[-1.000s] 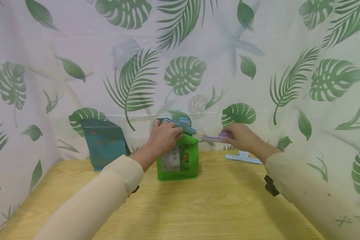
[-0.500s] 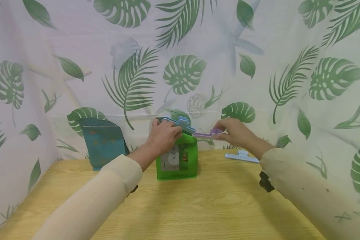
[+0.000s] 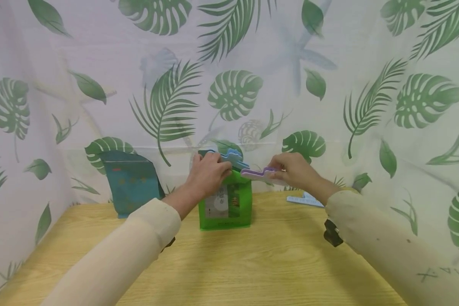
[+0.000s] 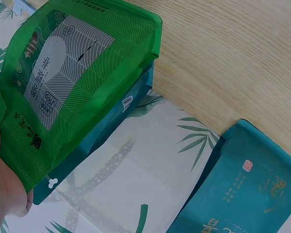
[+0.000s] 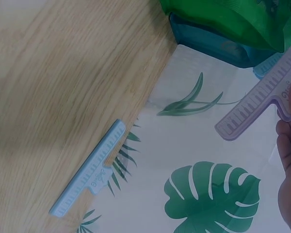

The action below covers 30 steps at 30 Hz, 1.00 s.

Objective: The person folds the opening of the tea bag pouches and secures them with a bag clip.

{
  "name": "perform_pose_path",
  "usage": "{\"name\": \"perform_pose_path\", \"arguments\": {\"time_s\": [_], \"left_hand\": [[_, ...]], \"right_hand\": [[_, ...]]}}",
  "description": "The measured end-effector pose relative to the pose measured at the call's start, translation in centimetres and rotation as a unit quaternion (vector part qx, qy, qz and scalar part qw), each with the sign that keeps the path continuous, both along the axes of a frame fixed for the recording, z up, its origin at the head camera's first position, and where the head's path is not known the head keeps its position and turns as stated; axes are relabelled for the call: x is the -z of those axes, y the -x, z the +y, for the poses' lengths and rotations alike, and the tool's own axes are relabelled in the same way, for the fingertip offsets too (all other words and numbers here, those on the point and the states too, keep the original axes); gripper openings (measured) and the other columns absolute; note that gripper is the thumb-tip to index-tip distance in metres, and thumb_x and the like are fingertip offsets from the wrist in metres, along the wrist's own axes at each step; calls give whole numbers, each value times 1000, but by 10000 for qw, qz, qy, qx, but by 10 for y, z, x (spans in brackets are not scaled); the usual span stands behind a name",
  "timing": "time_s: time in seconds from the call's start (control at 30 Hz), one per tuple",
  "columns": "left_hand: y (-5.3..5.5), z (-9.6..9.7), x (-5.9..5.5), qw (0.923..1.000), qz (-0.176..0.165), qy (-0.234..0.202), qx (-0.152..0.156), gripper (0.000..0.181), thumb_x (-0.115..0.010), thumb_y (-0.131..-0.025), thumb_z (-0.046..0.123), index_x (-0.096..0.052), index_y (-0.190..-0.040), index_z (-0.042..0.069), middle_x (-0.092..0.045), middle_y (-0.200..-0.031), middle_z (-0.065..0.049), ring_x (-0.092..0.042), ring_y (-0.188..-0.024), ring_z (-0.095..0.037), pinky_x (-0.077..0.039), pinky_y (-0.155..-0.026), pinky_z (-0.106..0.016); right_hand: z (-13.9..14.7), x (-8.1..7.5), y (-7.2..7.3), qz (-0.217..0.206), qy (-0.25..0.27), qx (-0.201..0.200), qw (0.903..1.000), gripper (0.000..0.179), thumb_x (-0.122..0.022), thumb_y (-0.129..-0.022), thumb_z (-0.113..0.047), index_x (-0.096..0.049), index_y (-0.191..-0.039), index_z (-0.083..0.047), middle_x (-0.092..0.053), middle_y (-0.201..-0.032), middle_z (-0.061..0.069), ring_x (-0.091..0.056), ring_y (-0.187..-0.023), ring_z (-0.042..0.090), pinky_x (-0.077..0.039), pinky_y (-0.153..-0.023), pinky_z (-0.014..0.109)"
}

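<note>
A green tea pouch [image 3: 245,208] stands upright mid-table with its top gathered in my left hand [image 3: 208,175]. In the left wrist view, fingers grip the folded upper end of the pouch. Close behind it stands a teal pouch [image 4: 109,127], largely hidden. A blue bag clip [image 3: 236,158] sits at that rear pouch's top, partly covered by my left hand. My right hand [image 3: 295,171] pinches a purple bag clip [image 3: 257,174] by its handle. The clip's long bar points left, its end overlapping the green pouch's upper right corner in the head view.
Another teal pouch [image 3: 135,183] stands at the left rear of the wooden table [image 3: 229,267]. A light blue bag clip [image 5: 89,172] lies near the table's back edge at the right. A leaf-patterned curtain [image 3: 275,55] hangs directly behind.
My right hand has brought the purple clip leftward to the green pouch's top corner, and the clip has tilted, showing more of its bar. My left hand keeps its grip nearly unmoved.
</note>
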<state>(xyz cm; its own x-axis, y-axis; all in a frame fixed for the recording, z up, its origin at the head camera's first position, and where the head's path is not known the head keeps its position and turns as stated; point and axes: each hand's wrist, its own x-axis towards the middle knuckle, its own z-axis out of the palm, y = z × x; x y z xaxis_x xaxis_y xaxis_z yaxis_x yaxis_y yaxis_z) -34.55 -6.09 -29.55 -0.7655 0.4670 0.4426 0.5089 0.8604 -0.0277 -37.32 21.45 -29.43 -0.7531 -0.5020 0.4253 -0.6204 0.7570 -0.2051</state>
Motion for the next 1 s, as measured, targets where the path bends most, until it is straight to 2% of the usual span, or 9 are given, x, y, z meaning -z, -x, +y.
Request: {"name": "perform_pose_path", "arguments": {"time_s": [0.13, 0.37, 0.47, 0.6, 1.0], "left_hand": [[0, 0, 1, 10000, -5, -46, -28, 20, -57, -102, 34, -66, -110, 19, -55, -99, -3, -50, -92, -22, -34, -83, -44], [2, -1, -1, 9996, -154, -39, -227, 34, -59, -100, 38, -59, -123, 14, -61, -118, -4, -56, -114, -24, -40, -93, -49], [4, -1, -1, 9997, -193, 3, -161, 35, -61, -100, 36, -57, -126, 13, -61, -121, -5, -55, -116, -25, -39, -91, -48], [7, -1, 0, 9998, -203, 52, -32, 35, -63, -99, 32, -55, -127, 13, -61, -126, -6, -55, -118, -26, -39, -90, -47], [8, -4, -2, 9993, -333, 166, 56, 38, -63, -98, 18, -51, -134, 12, -58, -135, -8, -52, -126, -27, -40, -99, -50]], "right_hand": [[-4, 3, 1, 29, 138, -81, 9999, 14, -80, -83, -12, -71, -92, -6, -73, -85, 8, -66, -77, 22, -54, -73, 42], [-15, 1, 0, -172, 201, -86, 9996, 14, -79, -85, -15, -72, -93, -6, -73, -87, 9, -67, -78, 23, -54, -74, 42], [-19, 0, 0, -217, 231, -111, 9994, 14, -79, -85, -15, -72, -94, -6, -74, -88, 9, -67, -79, 23, -55, -75, 43], [-25, 0, 1, -77, 260, -142, 9995, 13, -79, -85, -16, -73, -92, -7, -74, -86, 8, -66, -76, 21, -53, -73, 42], [-48, -6, 2, 199, 473, -351, 9981, 14, -81, -83, -15, -73, -92, -8, -75, -85, 6, -64, -74, 20, -53, -70, 39]]}}
